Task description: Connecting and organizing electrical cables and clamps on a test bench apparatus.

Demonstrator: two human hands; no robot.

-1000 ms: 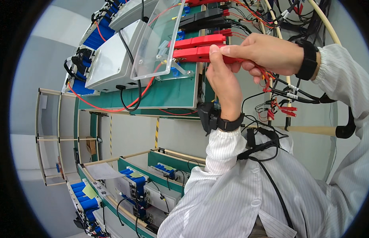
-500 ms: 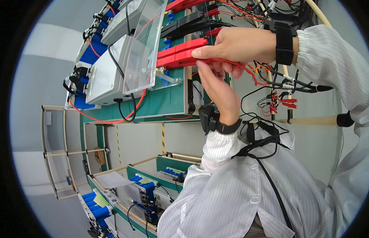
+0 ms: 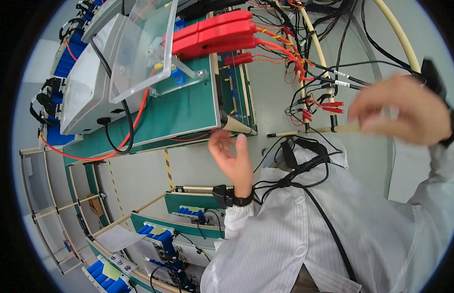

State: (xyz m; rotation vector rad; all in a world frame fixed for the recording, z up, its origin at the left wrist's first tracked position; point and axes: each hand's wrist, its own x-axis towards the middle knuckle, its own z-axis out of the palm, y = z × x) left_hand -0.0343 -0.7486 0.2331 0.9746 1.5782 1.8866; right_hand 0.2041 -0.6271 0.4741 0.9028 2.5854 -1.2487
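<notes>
My left hand (image 3: 232, 158) hangs by the near corner of the green-topped bench (image 3: 183, 119), fingers apart and nothing in it. Out to the right, smeared by motion, is my right hand (image 3: 402, 110); its fingers are too blurred to read, and it is well away from the clips. Two large red clamp clips (image 3: 214, 36) lie side by side at the bench edge, their jaws reaching toward a clear plastic cover (image 3: 144, 49). Red and yellow wires (image 3: 280, 44) run from their handle ends. Smaller red clips (image 3: 238, 59) sit below them.
A white box (image 3: 97, 73) with black and red cables stands on the bench beside blue battery packs (image 3: 53, 105). Black cables and loose red clips (image 3: 333, 107) hang along a cream pipe frame (image 3: 317, 49). Another rack with blue battery packs (image 3: 156, 232) stands at lower left.
Both hands have come off the red clamp clips. My right hand has swung right and down, my left down and left. The clips stay at the bench edge; the whole view has shifted.
</notes>
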